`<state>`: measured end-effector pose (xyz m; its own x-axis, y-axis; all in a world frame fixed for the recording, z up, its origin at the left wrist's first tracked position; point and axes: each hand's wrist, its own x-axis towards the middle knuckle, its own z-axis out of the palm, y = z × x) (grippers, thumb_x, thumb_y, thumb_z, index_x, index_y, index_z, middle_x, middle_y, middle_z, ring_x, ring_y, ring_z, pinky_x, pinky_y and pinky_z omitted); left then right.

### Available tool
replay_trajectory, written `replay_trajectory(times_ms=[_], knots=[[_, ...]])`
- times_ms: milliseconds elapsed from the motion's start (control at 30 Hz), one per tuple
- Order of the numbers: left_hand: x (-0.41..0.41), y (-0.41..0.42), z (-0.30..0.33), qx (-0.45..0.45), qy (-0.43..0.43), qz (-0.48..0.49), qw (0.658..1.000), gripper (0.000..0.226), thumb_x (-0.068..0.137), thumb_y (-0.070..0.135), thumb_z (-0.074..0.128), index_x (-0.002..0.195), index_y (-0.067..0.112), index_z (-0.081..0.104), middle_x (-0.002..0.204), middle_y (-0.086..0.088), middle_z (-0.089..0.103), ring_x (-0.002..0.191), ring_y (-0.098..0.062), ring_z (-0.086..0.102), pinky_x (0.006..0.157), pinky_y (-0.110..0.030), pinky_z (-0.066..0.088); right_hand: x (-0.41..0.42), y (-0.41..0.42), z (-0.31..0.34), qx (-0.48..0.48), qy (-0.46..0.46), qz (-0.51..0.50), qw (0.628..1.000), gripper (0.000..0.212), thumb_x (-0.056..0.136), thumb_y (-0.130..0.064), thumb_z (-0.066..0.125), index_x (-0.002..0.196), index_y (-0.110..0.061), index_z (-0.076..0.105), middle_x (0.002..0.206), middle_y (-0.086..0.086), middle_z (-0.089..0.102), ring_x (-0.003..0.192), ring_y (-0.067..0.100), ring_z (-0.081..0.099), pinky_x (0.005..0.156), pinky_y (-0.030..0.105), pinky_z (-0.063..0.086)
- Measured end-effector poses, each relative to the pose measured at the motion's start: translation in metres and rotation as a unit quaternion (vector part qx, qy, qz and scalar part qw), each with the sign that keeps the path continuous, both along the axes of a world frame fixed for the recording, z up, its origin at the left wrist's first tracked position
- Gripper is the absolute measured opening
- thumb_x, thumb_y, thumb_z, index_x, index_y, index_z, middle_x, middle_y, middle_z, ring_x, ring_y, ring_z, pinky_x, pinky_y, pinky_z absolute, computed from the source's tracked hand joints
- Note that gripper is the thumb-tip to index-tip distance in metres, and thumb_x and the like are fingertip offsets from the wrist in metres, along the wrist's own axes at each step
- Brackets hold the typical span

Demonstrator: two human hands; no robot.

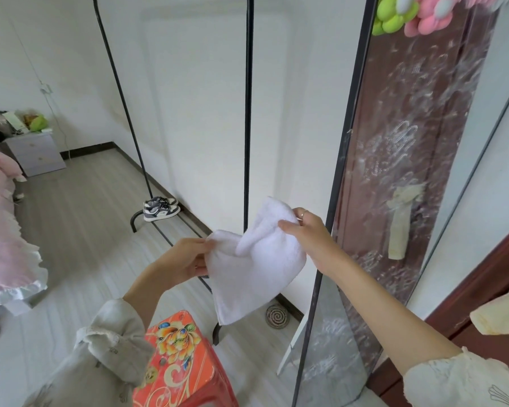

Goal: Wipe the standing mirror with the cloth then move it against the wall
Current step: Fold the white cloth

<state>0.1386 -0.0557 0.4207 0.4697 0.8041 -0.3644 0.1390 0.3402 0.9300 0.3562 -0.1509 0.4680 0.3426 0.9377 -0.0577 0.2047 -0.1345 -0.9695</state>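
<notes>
Both hands hold the white terry cloth (pixel 256 268) up in the air, just left of the tall black-framed standing mirror (pixel 400 183): the left hand (pixel 185 261) pinches its left edge, the right hand (pixel 304 230) grips its upper corner. The glass looks heavily smeared, so wiping seems not yet begun; next, the cloth must be bunched and pressed to the glass. No readable writing or brand shows.

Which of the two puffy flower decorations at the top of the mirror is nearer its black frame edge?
The green flower. It sits right beside the standing mirror's black frame edge, while the pink flower hangs on its far side, further right.
</notes>
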Motion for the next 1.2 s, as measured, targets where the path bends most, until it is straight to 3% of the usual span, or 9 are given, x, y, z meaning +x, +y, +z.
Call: replay_trajectory(times_ms=[100, 167, 433, 567, 800, 900, 967, 1067, 1200], knots=[[-0.024, 0.008, -0.010, -0.099, 0.000, 0.092, 0.991, 0.011, 0.091, 0.008, 0.053, 0.095, 0.002, 0.061, 0.070, -0.006, 0.064, 0.057, -0.016, 0.062, 0.048, -0.020, 0.054, 0.008, -0.004, 0.005, 0.021, 0.025, -0.025, 0.999, 0.010, 0.088, -0.016, 0.057, 0.097, -0.011, 0.058, 0.103, 0.014, 0.065, 0.098, 0.029, 0.062, 0.083, 0.036, 0.046], [-0.032, 0.010, -0.014, -0.102, 0.063, 0.103, 0.988, 0.016, 0.090, 0.004, 0.054, 0.105, 0.003, 0.060, 0.082, -0.008, 0.064, 0.071, -0.020, 0.062, 0.057, -0.025, 0.055, 0.008, -0.006, 0.013, 0.032, 0.023, -0.013, 0.999, 0.005, 0.089, -0.015, 0.057, 0.094, -0.016, 0.057, 0.101, 0.008, 0.064, 0.099, 0.024, 0.060, 0.084, 0.033, 0.046], [0.010, -0.011, 0.019, 0.180, 0.039, -0.169, 0.968, 0.081, 0.070, 0.055, 0.073, 0.138, 0.026, 0.040, 0.140, 0.010, 0.048, 0.131, -0.009, 0.042, 0.111, -0.039, 0.033, -0.015, 0.003, 0.035, -0.006, -0.150, 0.149, 0.977, 0.014, 0.093, -0.015, 0.052, 0.082, -0.022, 0.050, 0.077, 0.001, 0.052, 0.071, 0.017, 0.050, 0.065, 0.027, 0.037], [0.036, -0.025, 0.024, 0.194, 0.032, -0.228, 0.954, 0.038, 0.083, 0.016, 0.070, 0.119, 0.018, 0.059, 0.115, 0.006, 0.067, 0.104, -0.004, 0.063, 0.085, -0.018, 0.050, -0.013, 0.002, 0.045, 0.005, -0.146, 0.156, 0.977, 0.017, 0.093, -0.014, 0.054, 0.079, -0.023, 0.050, 0.073, -0.005, 0.051, 0.067, 0.010, 0.050, 0.061, 0.021, 0.036], [0.027, -0.014, 0.016, 0.200, 0.167, -0.130, 0.957, 0.043, 0.066, 0.048, 0.073, 0.087, 0.011, 0.070, 0.091, -0.014, 0.073, 0.086, -0.032, 0.070, 0.081, -0.051, 0.053, 0.011, -0.012, 0.044, 0.030, -0.167, 0.111, 0.979, 0.024, 0.087, -0.017, 0.064, 0.080, 0.003, 0.055, 0.070, 0.002, 0.046, 0.064, 0.013, 0.043, 0.058, 0.024, 0.030], [0.028, -0.003, 0.013, 0.106, 0.098, -0.084, 0.986, 0.028, 0.087, 0.027, 0.064, 0.102, 0.003, 0.065, 0.102, -0.015, 0.070, 0.090, -0.027, 0.068, 0.076, -0.036, 0.057, 0.012, -0.018, 0.036, 0.032, -0.228, 0.106, 0.967, 0.018, 0.086, -0.022, 0.066, 0.071, -0.013, 0.059, 0.058, -0.014, 0.046, 0.056, 0.008, 0.038, 0.054, 0.018, 0.026], [0.030, 0.001, 0.013, 0.013, 0.028, -0.056, 0.998, 0.024, 0.092, 0.013, 0.056, 0.110, -0.003, 0.061, 0.100, -0.014, 0.069, 0.087, -0.025, 0.067, 0.071, -0.030, 0.057, 0.008, -0.022, 0.028, 0.039, -0.254, 0.108, 0.960, 0.002, 0.086, -0.021, 0.066, 0.084, -0.019, 0.067, 0.071, -0.019, 0.054, 0.061, 0.006, 0.045, 0.060, 0.017, 0.032], [0.036, 0.004, 0.015, -0.065, -0.051, -0.016, 0.996, 0.018, 0.095, 0.001, 0.044, 0.099, -0.003, 0.061, 0.079, -0.012, 0.072, 0.069, -0.021, 0.071, 0.060, -0.028, 0.059, 0.000, -0.028, 0.012, 0.024, -0.343, 0.169, 0.924, 0.019, 0.088, -0.020, 0.062, 0.102, -0.010, 0.069, 0.091, -0.012, 0.058, 0.075, 0.001, 0.050, 0.072, 0.010, 0.038], [0.041, 0.001, 0.028, -0.036, -0.073, -0.078, 0.994, 0.019, 0.094, 0.000, 0.040, 0.090, 0.000, 0.059, 0.077, -0.010, 0.064, 0.065, -0.019, 0.066, 0.063, -0.027, 0.059, -0.005, -0.030, -0.008, -0.075, -0.402, 0.254, 0.877, 0.032, 0.091, -0.014, 0.050, 0.121, -0.019, 0.062, 0.122, -0.004, 0.058, 0.100, 0.010, 0.055, 0.097, 0.029, 0.044]])
